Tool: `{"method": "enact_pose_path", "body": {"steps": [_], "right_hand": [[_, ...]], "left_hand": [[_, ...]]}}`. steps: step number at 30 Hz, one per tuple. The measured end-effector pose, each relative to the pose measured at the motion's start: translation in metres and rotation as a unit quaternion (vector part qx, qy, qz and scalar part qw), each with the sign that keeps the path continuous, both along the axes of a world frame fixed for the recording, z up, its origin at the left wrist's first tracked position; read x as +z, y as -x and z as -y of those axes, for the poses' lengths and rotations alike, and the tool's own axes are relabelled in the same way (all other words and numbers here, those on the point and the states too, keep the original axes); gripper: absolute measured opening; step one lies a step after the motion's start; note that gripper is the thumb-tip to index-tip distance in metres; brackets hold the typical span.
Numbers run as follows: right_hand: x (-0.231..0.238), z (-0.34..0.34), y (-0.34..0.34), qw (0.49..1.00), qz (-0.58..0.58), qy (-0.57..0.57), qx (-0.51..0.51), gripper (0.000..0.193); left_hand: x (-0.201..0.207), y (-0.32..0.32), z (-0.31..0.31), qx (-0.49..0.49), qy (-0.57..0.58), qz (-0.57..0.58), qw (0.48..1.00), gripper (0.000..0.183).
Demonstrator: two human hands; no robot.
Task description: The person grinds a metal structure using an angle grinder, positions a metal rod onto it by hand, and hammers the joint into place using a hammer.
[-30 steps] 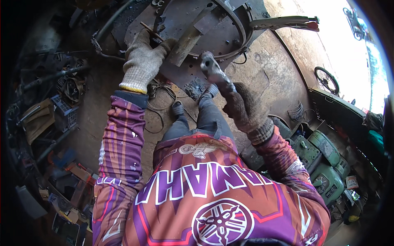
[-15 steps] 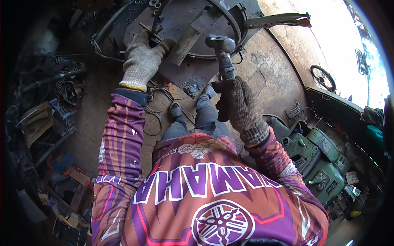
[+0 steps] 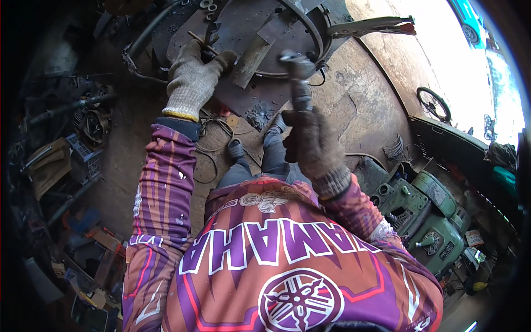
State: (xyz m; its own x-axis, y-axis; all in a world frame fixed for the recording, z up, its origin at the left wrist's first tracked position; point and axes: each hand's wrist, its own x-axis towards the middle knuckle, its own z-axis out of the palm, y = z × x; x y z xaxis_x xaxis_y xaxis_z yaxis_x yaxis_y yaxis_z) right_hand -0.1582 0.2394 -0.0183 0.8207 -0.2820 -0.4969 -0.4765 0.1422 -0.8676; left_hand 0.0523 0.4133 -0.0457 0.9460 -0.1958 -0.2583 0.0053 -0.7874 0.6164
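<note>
My right hand (image 3: pixel 313 138), in a dark knit glove, is wrapped round the handle of a hammer (image 3: pixel 299 66). The hammer is raised over the near right edge of the metal worktable and slightly blurred. My left hand (image 3: pixel 193 80), in a pale knit glove, rests at the table's near left edge. Its fingers are closed around a thin rusty metal rod (image 3: pixel 202 42), mostly hidden by the glove. A flat metal bar (image 3: pixel 250 65) lies to its right, across a round metal ring (image 3: pixel 319 41). Locking pliers (image 3: pixel 370 26) clamp the ring's right side.
The dark steel worktable (image 3: pixel 239 102) has several metal washers (image 3: pixel 206 4) at the back. Cables (image 3: pixel 218 141) trail over the floor near my feet. To the right stand a green machine (image 3: pixel 431 221) and a bicycle wheel (image 3: pixel 433 103). Cluttered tools and parts (image 3: pixel 88 243) fill the left.
My right hand has shifted a little left with the hammer, whose head has tilted. My left hand stays in place. A blue vehicle has come into sight at the upper right.
</note>
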Motion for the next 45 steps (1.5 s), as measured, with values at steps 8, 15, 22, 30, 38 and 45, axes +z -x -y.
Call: {"method": "enact_pose_path", "body": {"steps": [8,15,22,30,38,45], "right_hand": [[0.002,0.001,-0.001,0.998,-0.008,0.032,0.044,0.054],[-0.001,-0.003,-0.008,0.992,-0.086,0.061,0.063,0.043],[-0.005,-0.013,-0.012,0.987,-0.161,0.004,0.024,0.039],[-0.002,-0.002,0.026,0.999,-0.032,-0.013,-0.025,0.051],[-0.031,0.056,0.069,0.995,-0.021,-0.049,-0.085,0.050],[-0.024,0.088,0.055,0.999,-0.035,-0.030,-0.029,0.047]], "left_hand": [[-0.008,0.001,-0.005,-0.005,-0.001,0.009,1.000,0.067],[-0.004,-0.004,-0.007,-0.011,-0.011,0.012,1.000,0.071],[-0.013,-0.010,-0.011,-0.013,-0.024,0.032,0.999,0.071],[-0.019,-0.010,-0.016,-0.012,-0.014,0.053,0.998,0.070],[-0.012,-0.012,-0.016,-0.015,-0.057,0.019,0.998,0.075],[0.018,-0.020,-0.018,0.042,0.001,-0.059,0.997,0.057]]}}
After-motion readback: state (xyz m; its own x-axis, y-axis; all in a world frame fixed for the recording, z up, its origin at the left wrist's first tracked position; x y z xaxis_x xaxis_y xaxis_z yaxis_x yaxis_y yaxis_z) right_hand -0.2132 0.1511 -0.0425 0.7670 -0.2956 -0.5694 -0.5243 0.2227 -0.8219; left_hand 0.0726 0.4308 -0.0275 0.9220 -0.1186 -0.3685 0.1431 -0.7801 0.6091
